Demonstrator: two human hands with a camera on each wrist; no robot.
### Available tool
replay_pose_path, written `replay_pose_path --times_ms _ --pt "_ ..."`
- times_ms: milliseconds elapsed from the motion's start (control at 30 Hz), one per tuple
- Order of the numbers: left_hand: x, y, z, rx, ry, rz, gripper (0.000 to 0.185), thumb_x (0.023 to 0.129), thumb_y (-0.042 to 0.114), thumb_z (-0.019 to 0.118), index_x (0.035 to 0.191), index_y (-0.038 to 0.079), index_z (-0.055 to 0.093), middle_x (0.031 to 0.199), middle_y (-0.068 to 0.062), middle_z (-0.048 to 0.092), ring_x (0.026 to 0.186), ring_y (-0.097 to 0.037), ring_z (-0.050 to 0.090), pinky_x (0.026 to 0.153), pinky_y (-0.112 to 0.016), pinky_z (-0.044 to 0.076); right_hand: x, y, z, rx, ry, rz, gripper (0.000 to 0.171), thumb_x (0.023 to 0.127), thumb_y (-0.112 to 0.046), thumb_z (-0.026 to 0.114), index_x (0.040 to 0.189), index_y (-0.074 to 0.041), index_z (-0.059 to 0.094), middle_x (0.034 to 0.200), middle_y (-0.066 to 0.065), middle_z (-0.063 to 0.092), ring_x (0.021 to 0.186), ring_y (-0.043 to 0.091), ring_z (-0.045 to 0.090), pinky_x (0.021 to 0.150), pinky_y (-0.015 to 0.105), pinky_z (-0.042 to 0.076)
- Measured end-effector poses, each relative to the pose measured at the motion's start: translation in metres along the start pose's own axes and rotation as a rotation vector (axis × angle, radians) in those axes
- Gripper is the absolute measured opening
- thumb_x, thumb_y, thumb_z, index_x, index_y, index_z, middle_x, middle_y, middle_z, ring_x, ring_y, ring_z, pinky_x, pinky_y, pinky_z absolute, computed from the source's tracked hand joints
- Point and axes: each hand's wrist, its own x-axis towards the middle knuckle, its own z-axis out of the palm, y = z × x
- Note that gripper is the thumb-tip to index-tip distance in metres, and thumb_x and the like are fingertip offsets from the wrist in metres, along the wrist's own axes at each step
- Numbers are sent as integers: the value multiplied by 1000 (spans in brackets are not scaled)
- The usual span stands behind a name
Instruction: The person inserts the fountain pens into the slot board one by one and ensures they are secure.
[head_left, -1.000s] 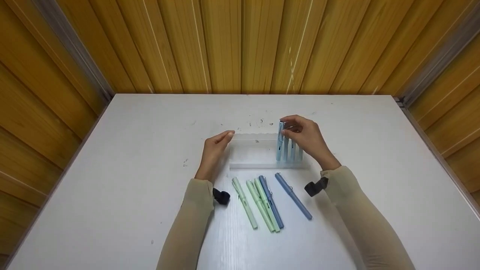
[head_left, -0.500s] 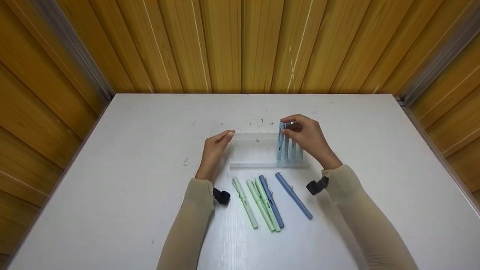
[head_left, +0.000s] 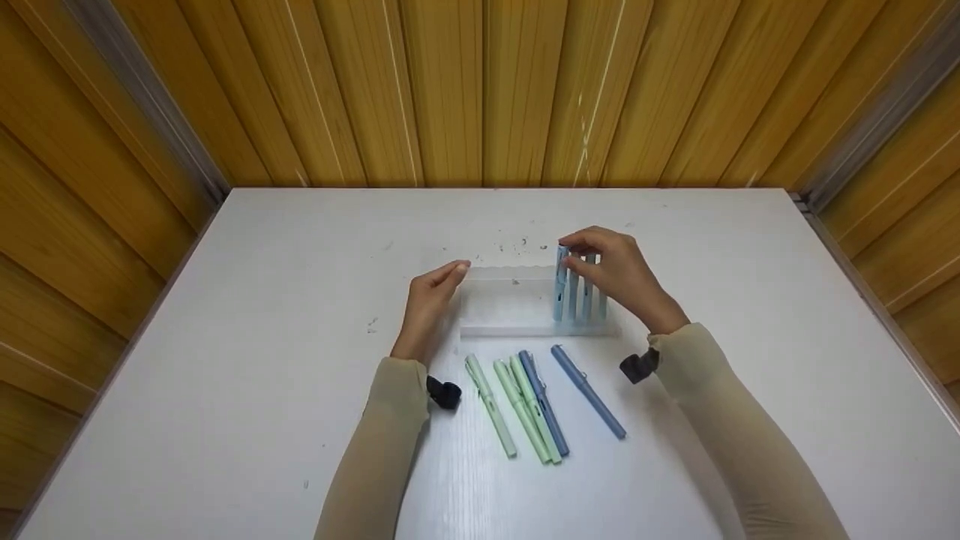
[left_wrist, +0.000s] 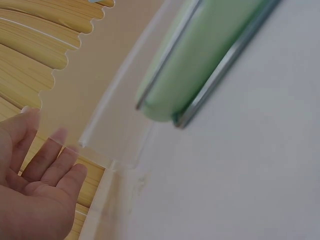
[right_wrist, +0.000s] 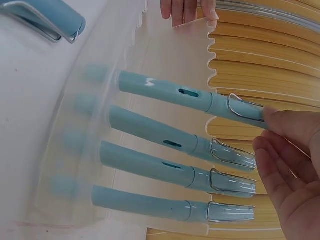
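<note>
The right hand [head_left: 616, 274] is at the right end of a clear acrylic pen rack [head_left: 517, 300] that stands in the middle of the white desk [head_left: 262, 315]. Its thumb and forefinger pinch the cap end of the leftmost light blue pen [head_left: 559, 285], the one nearest the rack's empty slots; the right wrist view shows the fingers [right_wrist: 287, 127] touching that pen's cap [right_wrist: 240, 111] just past the clip, with the other fingers loosely curled beside it. Three more light blue pens [right_wrist: 165, 167] lean in the slots next to it, all parallel, caps up against the scalloped back edge and tips down at the front rail. The held pen's long axis runs from the fingers down and toward the person, so the hand sits at its upper, far end.

The left hand [head_left: 431, 300] rests against the left end of the rack with fingers straight and together, touching the wall rather than gripping it; the left wrist view shows the fingers [left_wrist: 47, 165] relaxed beside the clear edge.

In front of the rack, near the person, five loose pens lie on the desk pointing roughly away: three light green pens [head_left: 517, 405] and two darker blue pens [head_left: 589, 391]. The blue ones lie nearer the right hand, the green nearer the left.
</note>
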Motion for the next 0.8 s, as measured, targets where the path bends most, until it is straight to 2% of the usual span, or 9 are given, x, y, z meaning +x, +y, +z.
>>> replay_pose_path --times_ms 100,133,333,367,667,800 --pt "0 0 0 -6 -3 2 36 92 42 63 119 20 69 131 2 62 130 -16 51 111 -36 39 1 0 -2 -24 9 -37 27 84 -5 73 111 -4 70 112 11 69 102 27 65 93 42 54" --pt "-2 5 0 -4 -6 -4 36 93 40 62 120 18 69 131 1 62 131 -17 50 111 -36 39 1 0 -2 -29 9 -45 27 84 -5 73 111 -5 70 113 11 68 104 27 65 94 42 53" --pt "0 5 0 23 4 -33 38 93 41 62 122 17 67 132 0 61 132 -17 49 112 -35 37 2 1 -4 -53 2 -63 27 84 -6 74 111 -6 70 115 10 68 111 25 63 99 42 50" --pt "3 0 1 23 8 -29 39 92 43 63 121 19 68 132 1 62 131 -16 50 112 -35 38 3 2 -4 -56 2 -66 27 84 -7 74 110 -6 70 115 10 68 111 25 62 100 43 50" --pt "-2 0 1 5 -2 12 38 92 41 62 122 18 67 132 1 61 131 -17 51 112 -37 38 5 8 -3 -84 39 -170 25 81 -4 75 106 -4 71 108 11 70 101 25 64 92 42 54" --pt "-3 0 1 34 21 21 36 92 40 63 120 19 69 130 0 63 129 -17 53 110 -37 40 6 8 -2 -87 23 -147 27 83 -6 74 109 -5 71 110 10 70 104 25 63 94 42 53"
